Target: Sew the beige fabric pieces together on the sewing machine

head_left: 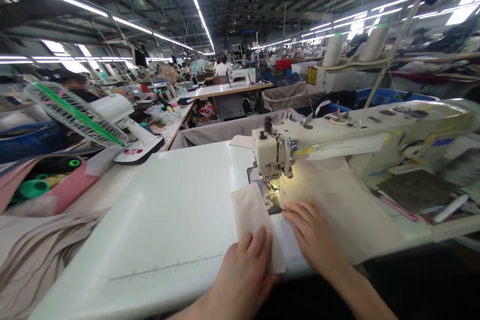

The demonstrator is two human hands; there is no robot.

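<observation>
A white sewing machine [337, 140] stands on the white table [168, 210], its lamp lighting the needle area [273, 185]. A narrow pale fabric strip [251, 215] runs from the needle toward me. My left hand [243, 270] lies on the strip's near end, fingers together and flat. My right hand [311, 232] rests flat, fingers stretched out, on a larger pale fabric piece [337, 205] just in front of the presser foot.
A white and green desk fan [93, 120] sits at the table's far left. Thread cones [33, 187] and pink cloth lie left, a stack of beige fabric [37, 250] at the near left. Grey cloth bins [225, 130] stand behind. Other workers sit at distant stations.
</observation>
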